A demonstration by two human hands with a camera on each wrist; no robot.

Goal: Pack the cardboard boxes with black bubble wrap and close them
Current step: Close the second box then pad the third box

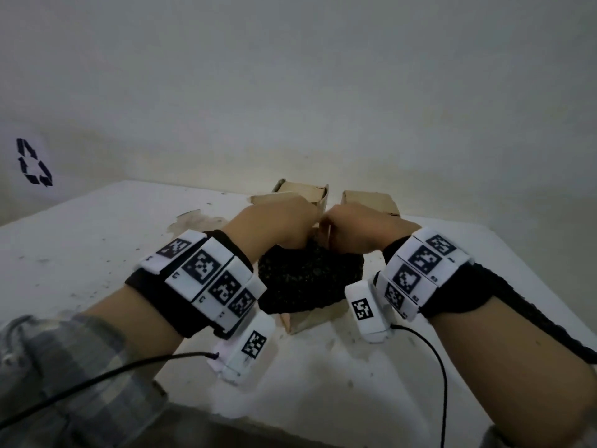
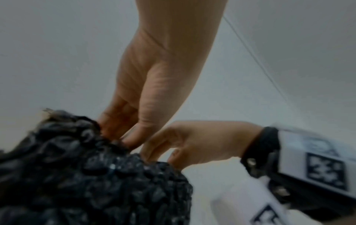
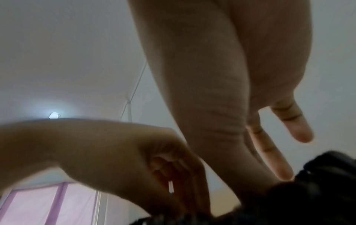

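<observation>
A wad of black bubble wrap (image 1: 303,279) bulges out of the top of a small cardboard box (image 1: 310,321) on the white table (image 1: 97,240). Both hands meet over its far edge. My left hand (image 1: 307,224) comes in from the left, its thumb and fingers (image 2: 123,132) pinching the wrap (image 2: 86,175) at its top. My right hand (image 1: 339,224) comes in from the right, and its thumb and fingers (image 2: 154,152) close on the same ridge of wrap. In the right wrist view its little finger (image 3: 296,129) sticks out free, while the other fingers reach down to the wrap (image 3: 318,182).
Two more cardboard boxes stand behind the hands near the wall, one at the left (image 1: 303,192) and one at the right (image 1: 368,202). A white bag with a recycling symbol (image 1: 34,163) is at the far left. Cables trail from both wrist bands.
</observation>
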